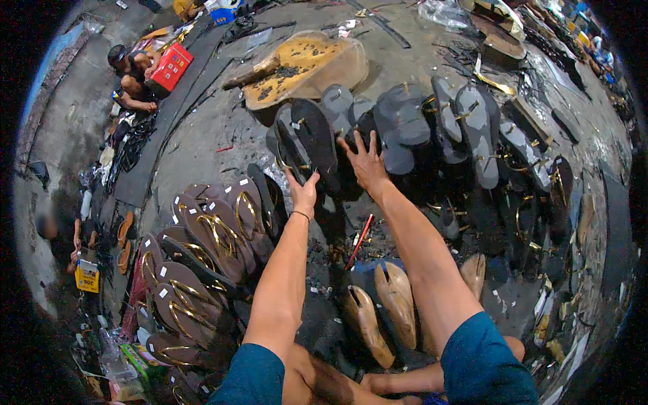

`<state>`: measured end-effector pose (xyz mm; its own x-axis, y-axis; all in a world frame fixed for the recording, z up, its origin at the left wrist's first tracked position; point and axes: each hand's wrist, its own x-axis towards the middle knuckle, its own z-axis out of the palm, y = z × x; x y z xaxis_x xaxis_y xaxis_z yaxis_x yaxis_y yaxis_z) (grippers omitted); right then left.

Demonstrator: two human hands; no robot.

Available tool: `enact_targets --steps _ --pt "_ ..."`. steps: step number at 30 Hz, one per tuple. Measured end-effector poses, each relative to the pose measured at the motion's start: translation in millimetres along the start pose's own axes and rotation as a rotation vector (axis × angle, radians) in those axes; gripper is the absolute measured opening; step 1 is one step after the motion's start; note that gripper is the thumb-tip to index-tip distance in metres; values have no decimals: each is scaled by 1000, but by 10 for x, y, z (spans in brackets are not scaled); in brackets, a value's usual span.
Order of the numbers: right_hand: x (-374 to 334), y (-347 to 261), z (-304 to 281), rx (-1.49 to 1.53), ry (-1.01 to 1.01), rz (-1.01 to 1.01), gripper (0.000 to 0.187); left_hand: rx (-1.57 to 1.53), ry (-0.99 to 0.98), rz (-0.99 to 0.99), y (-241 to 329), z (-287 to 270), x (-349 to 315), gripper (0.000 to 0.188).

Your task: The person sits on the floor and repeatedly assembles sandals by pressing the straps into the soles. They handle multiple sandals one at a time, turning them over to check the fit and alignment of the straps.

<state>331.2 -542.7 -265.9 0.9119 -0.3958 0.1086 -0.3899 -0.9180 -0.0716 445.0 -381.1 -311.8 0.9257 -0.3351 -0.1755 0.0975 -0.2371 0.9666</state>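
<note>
My left hand (pixel 303 194) pinches the near end of a dark flip-flop (pixel 314 138), one of a few standing together at the middle. Just right of it, my right hand (pixel 366 164) has its fingers spread over the dark soles; its fingertips touch them. A row of grey and black sandal soles (pixel 403 118) continues to the right, some with gold straps. Brown flip-flops with gold straps (pixel 219 229) are stacked at the left, small white stickers on them. Wooden shoe lasts (pixel 396 304) lie below, between and beside my forearms.
A worn yellow tray (pixel 304 61) with dark scraps and a stick-like tool lies beyond the soles. A thin red stick (pixel 360 241) lies between my arms. At the far left a person (pixel 131 77) squats by a red box (pixel 170 69); another handles a yellow box (pixel 87 271).
</note>
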Motion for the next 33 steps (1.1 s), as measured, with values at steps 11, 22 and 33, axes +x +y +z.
enact_targets --steps 11,22,33 --pt "-1838 1181 -873 135 -273 -264 77 -220 31 -156 789 766 -2897 94" --pt "-3340 1038 -1653 1012 -64 386 73 308 -121 43 612 804 -3926 95" --pt "-3971 379 -1959 1410 152 569 35 -33 -177 320 1358 -36 -3945 56"
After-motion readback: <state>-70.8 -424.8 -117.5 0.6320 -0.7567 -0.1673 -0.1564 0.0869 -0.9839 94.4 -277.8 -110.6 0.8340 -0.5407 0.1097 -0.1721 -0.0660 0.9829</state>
